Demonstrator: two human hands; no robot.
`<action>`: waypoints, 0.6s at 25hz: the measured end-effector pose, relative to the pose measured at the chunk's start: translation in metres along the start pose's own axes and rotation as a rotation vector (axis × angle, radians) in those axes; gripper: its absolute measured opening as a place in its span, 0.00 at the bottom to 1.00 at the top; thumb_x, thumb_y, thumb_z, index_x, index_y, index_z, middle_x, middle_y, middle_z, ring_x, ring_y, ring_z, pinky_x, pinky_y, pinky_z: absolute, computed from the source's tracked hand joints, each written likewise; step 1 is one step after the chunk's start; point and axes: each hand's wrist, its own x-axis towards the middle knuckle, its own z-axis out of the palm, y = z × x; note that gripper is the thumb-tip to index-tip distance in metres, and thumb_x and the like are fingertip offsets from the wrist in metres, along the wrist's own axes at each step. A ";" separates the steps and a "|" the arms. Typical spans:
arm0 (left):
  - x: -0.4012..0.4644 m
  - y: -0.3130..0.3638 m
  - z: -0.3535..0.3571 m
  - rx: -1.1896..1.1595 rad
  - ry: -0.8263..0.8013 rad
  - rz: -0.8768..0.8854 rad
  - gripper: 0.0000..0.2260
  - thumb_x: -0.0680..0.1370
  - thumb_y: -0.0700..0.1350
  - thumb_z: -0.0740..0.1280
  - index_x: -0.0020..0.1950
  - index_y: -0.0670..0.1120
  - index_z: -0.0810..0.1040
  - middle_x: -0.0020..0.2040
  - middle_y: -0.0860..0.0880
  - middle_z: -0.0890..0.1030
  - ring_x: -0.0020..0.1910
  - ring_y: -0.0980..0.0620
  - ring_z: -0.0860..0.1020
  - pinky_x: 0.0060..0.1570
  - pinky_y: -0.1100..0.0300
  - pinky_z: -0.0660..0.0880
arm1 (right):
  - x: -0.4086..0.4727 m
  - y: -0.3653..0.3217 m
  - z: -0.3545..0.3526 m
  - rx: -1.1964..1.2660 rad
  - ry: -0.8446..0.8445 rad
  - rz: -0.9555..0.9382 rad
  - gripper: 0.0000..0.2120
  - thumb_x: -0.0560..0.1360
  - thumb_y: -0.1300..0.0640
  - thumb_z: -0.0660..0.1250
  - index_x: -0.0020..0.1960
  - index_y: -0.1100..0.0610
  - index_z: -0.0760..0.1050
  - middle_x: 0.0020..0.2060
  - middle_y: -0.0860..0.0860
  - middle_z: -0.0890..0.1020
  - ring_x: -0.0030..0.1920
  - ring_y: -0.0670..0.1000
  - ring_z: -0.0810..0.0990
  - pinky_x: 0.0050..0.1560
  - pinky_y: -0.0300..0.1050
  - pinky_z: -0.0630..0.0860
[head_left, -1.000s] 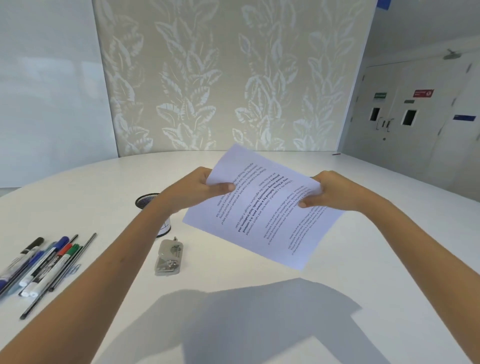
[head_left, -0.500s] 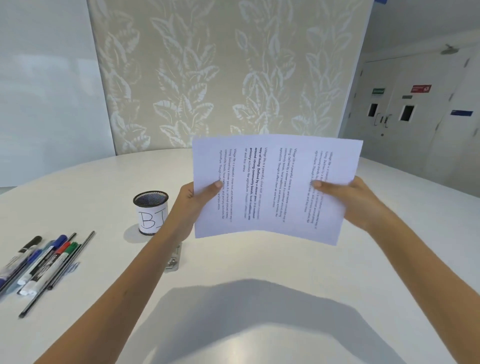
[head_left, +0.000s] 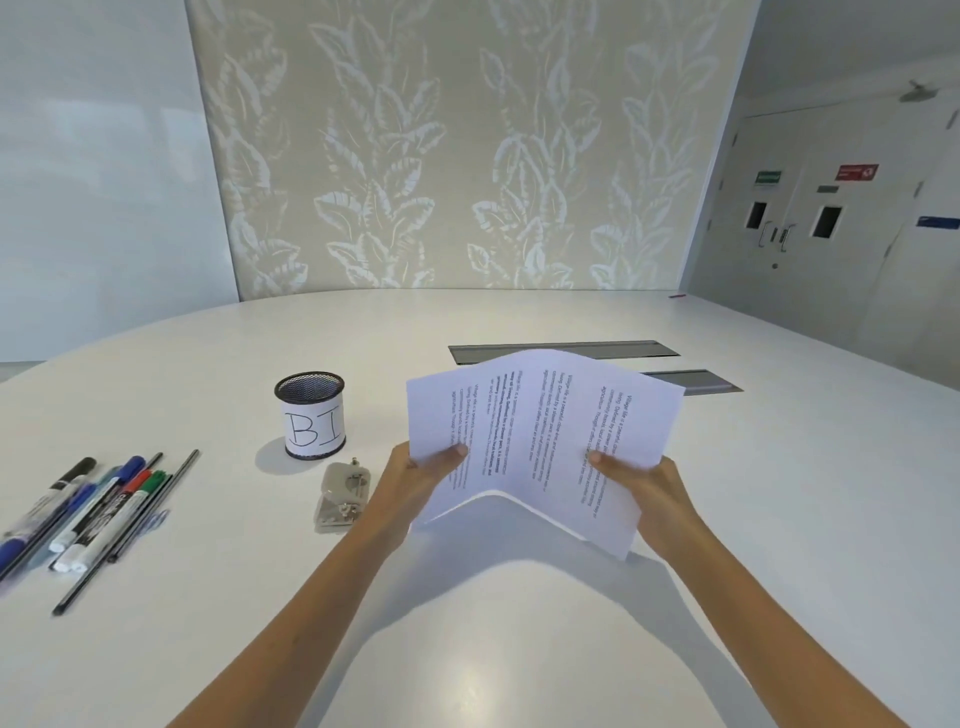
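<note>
A thin sheaf of white printed paper (head_left: 540, 441) sits at the centre of the frame, held over the smooth, glossy white table (head_left: 779, 519). The paper is bowed into a soft arch, its middle raised and its two sides drooping, with lines of black text running sideways across it. The lower edge shows a slight thickness, as of more than one sheet. Whether its lower corners touch the tabletop I cannot tell.

The left hand (head_left: 415, 483) pinches the paper's left side, thumb on the printed face and fingers behind. The right hand (head_left: 649, 493) grasps the right side the same way, thumb on top.

Left of the paper stands a round cup (head_left: 311, 415) of black wire mesh, wrapped in a white label hand-lettered "BI". Its mouth is dark, and what it holds cannot be made out. Just below it lies a small grey metal punch (head_left: 343, 491), near the left forearm.

At the left edge of the frame, plastic markers and slim dark pens (head_left: 88, 514) lie loose and roughly parallel on the table. Beyond the paper, two flat grey hatches (head_left: 563, 351) are set flush into the tabletop. The wall panel (head_left: 467, 156) in the upper middle is matt beige with a pale leaf pattern.
</note>
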 end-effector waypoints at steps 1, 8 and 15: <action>0.003 0.001 -0.001 -0.026 0.003 0.005 0.09 0.77 0.43 0.69 0.56 0.51 0.81 0.56 0.50 0.85 0.57 0.49 0.81 0.57 0.53 0.77 | 0.003 -0.004 0.000 -0.002 0.002 -0.025 0.16 0.65 0.58 0.78 0.52 0.53 0.83 0.51 0.52 0.86 0.50 0.54 0.85 0.45 0.47 0.81; 0.010 -0.013 -0.012 -0.085 0.077 -0.075 0.09 0.76 0.44 0.71 0.43 0.60 0.85 0.45 0.60 0.86 0.49 0.55 0.84 0.43 0.62 0.77 | -0.002 0.008 -0.009 -0.005 0.014 0.024 0.16 0.63 0.56 0.78 0.50 0.54 0.84 0.50 0.53 0.87 0.49 0.54 0.86 0.39 0.43 0.82; 0.025 0.025 -0.024 0.211 0.150 0.307 0.41 0.73 0.43 0.74 0.77 0.55 0.51 0.74 0.52 0.67 0.68 0.60 0.71 0.65 0.52 0.71 | 0.005 -0.034 -0.018 -0.202 -0.007 -0.090 0.17 0.65 0.58 0.77 0.52 0.60 0.82 0.47 0.52 0.87 0.44 0.51 0.86 0.41 0.42 0.82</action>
